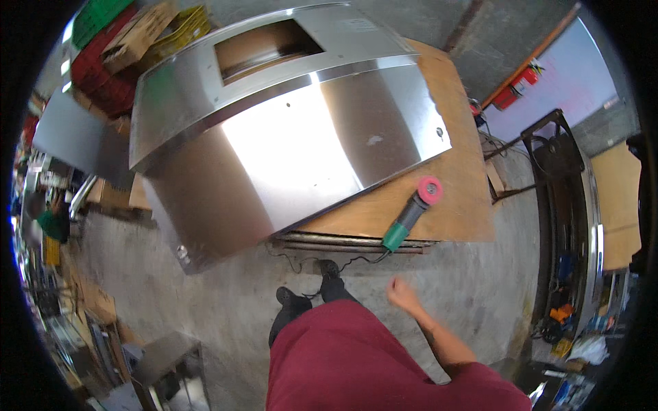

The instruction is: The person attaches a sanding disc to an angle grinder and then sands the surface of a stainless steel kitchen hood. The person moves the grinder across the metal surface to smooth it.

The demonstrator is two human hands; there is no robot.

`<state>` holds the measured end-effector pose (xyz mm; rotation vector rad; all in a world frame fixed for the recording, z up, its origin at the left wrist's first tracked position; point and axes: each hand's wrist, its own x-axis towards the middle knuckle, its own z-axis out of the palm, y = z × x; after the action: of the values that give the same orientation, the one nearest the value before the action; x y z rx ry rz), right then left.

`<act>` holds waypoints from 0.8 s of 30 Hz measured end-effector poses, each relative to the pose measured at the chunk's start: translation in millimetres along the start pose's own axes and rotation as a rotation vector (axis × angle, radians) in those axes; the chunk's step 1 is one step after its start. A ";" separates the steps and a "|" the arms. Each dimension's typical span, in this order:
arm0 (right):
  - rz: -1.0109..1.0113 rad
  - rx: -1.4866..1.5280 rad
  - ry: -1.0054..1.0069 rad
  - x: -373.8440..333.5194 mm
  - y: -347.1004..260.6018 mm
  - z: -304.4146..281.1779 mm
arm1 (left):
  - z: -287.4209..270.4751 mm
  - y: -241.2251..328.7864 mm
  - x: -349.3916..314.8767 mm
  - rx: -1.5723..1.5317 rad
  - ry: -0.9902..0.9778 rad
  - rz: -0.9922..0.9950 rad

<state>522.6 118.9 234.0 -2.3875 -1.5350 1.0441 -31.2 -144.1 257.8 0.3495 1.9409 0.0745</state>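
Observation:
My right hand (403, 294) hangs over the floor in front of the worktable, touching nothing; motion blurs its fingers. Nearest to it is an angle grinder (409, 218), with a pink disc, a dark body and a green rear end, lying on the wooden tabletop (456, 192) near its front edge. A cord runs from its green end down toward my feet. Left of the grinder rests a large shiny sheet-metal housing (288, 151), overhanging the table's front left, with a rectangular opening in its far face. My left hand is out of view.
Crates and a cardboard box (137, 38) are stacked at the far left. A wheeled-looking dark metal frame (548, 157) stands on the right, near a red fire extinguisher (515, 88). Metal pipes (356, 245) lie under the table's front edge. A metal stand (168, 363) is at lower left.

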 end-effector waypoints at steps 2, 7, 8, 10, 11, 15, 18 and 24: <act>0.203 0.237 -0.672 -82.8 -16.1 2.1 | -10.5 -25.1 -13.8 -0.052 0.034 -0.057; 0.513 0.636 -1.117 -167.2 -7.0 -14.1 | -18.9 -62.4 -41.0 -0.136 0.053 -0.143; 0.545 0.666 -1.142 -171.5 -7.3 -17.7 | -19.7 -68.3 -45.4 -0.145 0.055 -0.155; 0.594 0.690 -1.182 -181.6 -4.4 -22.8 | -21.8 -79.9 -56.4 -0.169 0.057 -0.174; 0.614 0.704 -1.195 -185.4 -3.8 -24.3 | -23.4 -82.0 -58.8 -0.174 0.055 -0.187; 0.649 0.728 -1.250 -192.5 1.5 -27.2 | -35.9 -85.9 -63.3 -0.176 0.061 -0.198; 0.646 0.720 -1.282 -185.4 3.4 -24.5 | -41.7 -89.7 -67.7 -0.171 0.070 -0.208; 0.661 0.698 -1.260 -163.6 -13.4 -14.8 | -54.3 -87.7 -69.0 -0.146 0.075 -0.213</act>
<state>480.6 -8.1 330.2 -1.6482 -0.1571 2.9046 -75.0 -240.9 321.9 0.0426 2.0223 0.0906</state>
